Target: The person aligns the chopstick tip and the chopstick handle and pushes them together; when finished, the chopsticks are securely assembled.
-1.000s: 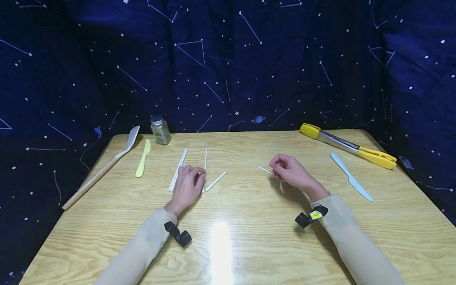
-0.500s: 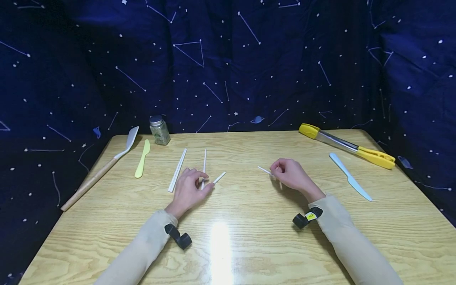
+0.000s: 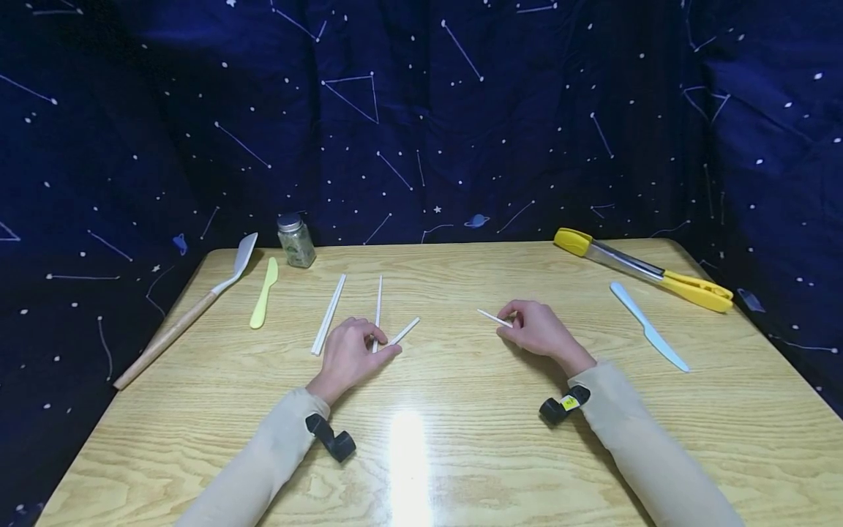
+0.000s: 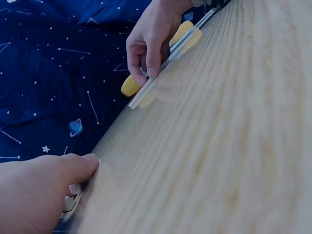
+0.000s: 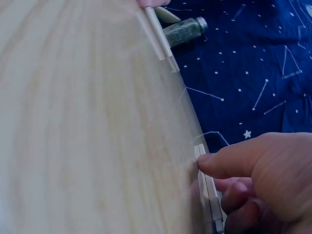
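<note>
In the head view, my left hand (image 3: 349, 359) is low over the table, thumb and index finger meeting at the near end of a slanted white chopstick (image 3: 407, 329). A second chopstick (image 3: 378, 300) lies lengthwise just beyond its fingers, and a pair (image 3: 328, 315) lies to its left. My right hand (image 3: 538, 329) pinches another thin white chopstick (image 3: 492, 317) between thumb and index finger, with one end sticking out leftward. The right wrist view shows that thumb on the chopstick (image 5: 207, 185), close to the tabletop. My left thumb (image 4: 80, 165) appears in the left wrist view; its index finger is hidden there.
On the left lie a spatula (image 3: 197, 309) with a wooden handle and a yellow knife (image 3: 265, 294); a seasoning jar (image 3: 297, 241) stands at the back. To the right are yellow tongs (image 3: 642, 269) and a blue knife (image 3: 648, 326). A dark starry cloth (image 3: 421, 117) hangs behind.
My left hand has shifted right, from the lengthwise chopstick to the slanted one, and its finger and thumb have drawn together. The right hand has lowered slightly toward me, uncovering more of its chopstick.
</note>
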`<state>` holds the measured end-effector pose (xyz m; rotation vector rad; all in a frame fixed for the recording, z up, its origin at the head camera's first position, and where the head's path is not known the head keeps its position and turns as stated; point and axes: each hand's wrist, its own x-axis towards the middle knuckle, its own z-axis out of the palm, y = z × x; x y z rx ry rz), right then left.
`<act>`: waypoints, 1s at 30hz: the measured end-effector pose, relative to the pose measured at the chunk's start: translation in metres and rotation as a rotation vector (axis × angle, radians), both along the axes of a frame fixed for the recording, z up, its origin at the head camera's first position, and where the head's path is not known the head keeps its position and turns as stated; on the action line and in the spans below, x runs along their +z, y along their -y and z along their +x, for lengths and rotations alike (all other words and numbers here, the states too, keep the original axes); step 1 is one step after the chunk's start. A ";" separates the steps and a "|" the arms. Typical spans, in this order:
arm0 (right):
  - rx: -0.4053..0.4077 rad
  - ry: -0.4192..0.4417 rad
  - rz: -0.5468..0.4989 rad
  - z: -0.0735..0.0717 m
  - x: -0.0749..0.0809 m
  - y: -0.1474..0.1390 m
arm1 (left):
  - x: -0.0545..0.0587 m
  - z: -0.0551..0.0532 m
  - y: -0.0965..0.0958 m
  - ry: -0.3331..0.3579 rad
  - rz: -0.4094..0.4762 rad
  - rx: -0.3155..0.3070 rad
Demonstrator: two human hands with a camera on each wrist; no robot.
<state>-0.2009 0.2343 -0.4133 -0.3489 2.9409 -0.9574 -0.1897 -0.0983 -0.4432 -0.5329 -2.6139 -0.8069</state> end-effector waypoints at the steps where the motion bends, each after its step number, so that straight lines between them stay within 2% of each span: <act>1: -0.008 -0.010 0.028 0.000 0.000 0.000 | 0.000 0.000 -0.001 0.000 0.003 0.000; 4: -0.020 -0.043 0.121 0.000 0.002 0.001 | 0.001 0.002 -0.002 0.002 0.014 -0.001; 8: -0.009 -0.079 0.195 0.002 0.006 0.003 | 0.000 0.003 -0.005 -0.014 0.048 -0.020; 12: -0.005 -0.105 0.208 0.004 0.005 0.004 | -0.002 0.001 -0.006 -0.075 0.091 -0.025; 16: -0.014 -0.125 0.171 0.005 0.002 0.009 | -0.002 -0.003 -0.003 -0.140 0.113 -0.015; 21: -0.054 -0.155 0.077 0.005 0.006 0.014 | 0.002 -0.005 -0.002 -0.181 0.152 -0.028; 24: -0.061 -0.190 -0.011 0.004 0.009 0.015 | 0.002 -0.002 -0.005 -0.213 0.197 -0.054; 27: -0.028 -0.200 -0.136 0.006 0.010 0.017 | 0.000 0.003 -0.010 -0.258 0.240 -0.093; 30: 0.043 -0.108 -0.357 0.009 0.011 0.020 | -0.001 0.010 -0.016 -0.287 0.265 -0.137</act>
